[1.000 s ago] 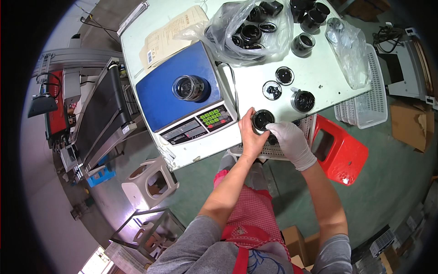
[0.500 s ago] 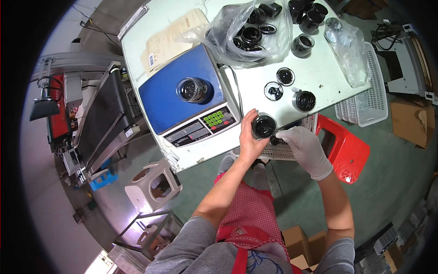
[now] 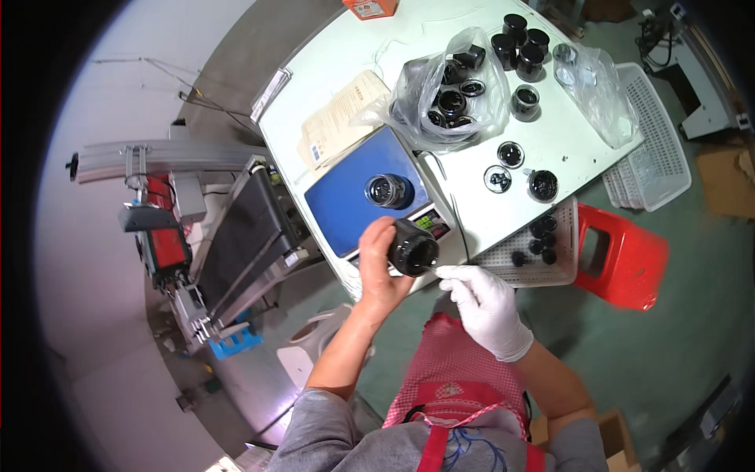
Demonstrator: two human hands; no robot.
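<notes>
My bare left hand [image 3: 379, 267] is wrapped round a glass jar of black paste [image 3: 415, 253], held tilted in front of the scale with its mouth turned toward me. My right hand [image 3: 486, 311], in a white glove, is pinched at the jar's rim on a thin thing too small to make out. Behind the held jar is a digital scale with a blue platform [image 3: 338, 212]. Another glass jar [image 3: 387, 190] stands on that platform. To the right on the table are an open jar of black paste [image 3: 543, 186] and two round lids smeared with black [image 3: 497, 179].
A clear plastic bag of dark jars [image 3: 464, 94] lies at the back, with several filled jars [image 3: 528, 59] beside it. A white basket [image 3: 558, 259] holding small dark jars hangs below the table edge, next to a red stool [image 3: 625, 259]. A conveyor [image 3: 252, 228] stands left.
My left hand has carried the jar left, nearer the scale, and tipped it over toward my right hand. The right hand has followed to its rim. The whole view has swung.
</notes>
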